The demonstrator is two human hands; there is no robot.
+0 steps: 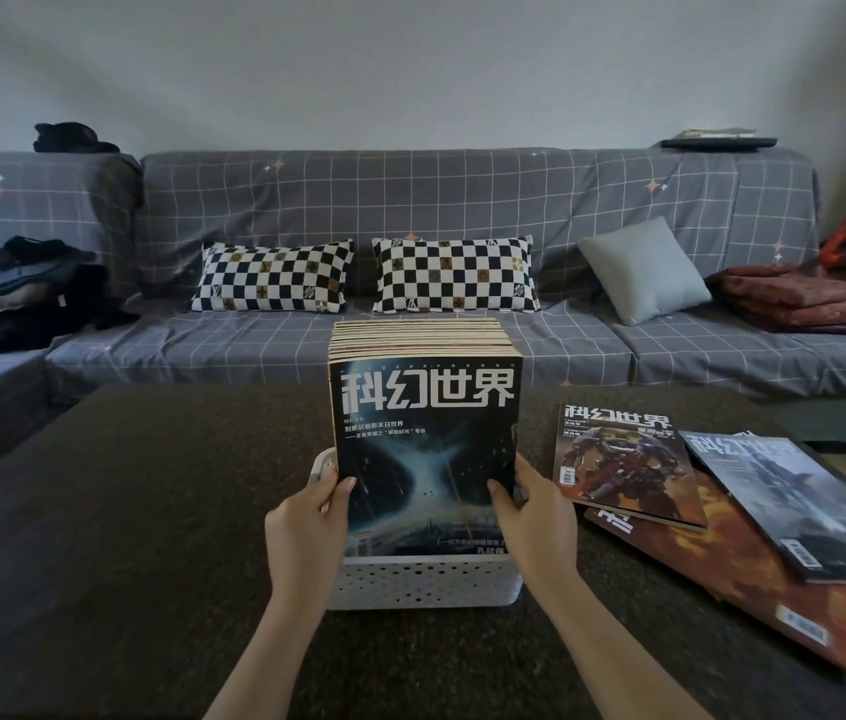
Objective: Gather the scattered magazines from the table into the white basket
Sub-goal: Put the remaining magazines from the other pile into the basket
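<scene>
A white perforated basket [426,582] stands on the dark table [124,537] in front of me. A row of magazines [423,337] stands upright in it, the nearest one a dark blue cover [423,439] facing me. My left hand [306,527] grips the left edge of that front magazine, thumb on its cover. My right hand [540,522] grips its right edge the same way. Three magazines lie loose on the table at the right: a robot cover [618,465], a grey cover [800,506] and an orange one [753,584] underneath.
Behind the table runs a grey checked sofa [410,200] with two chequered pillows [275,278], a pale cushion [641,270], folded red blankets [805,298] at the right and dark bags [20,293] at the left.
</scene>
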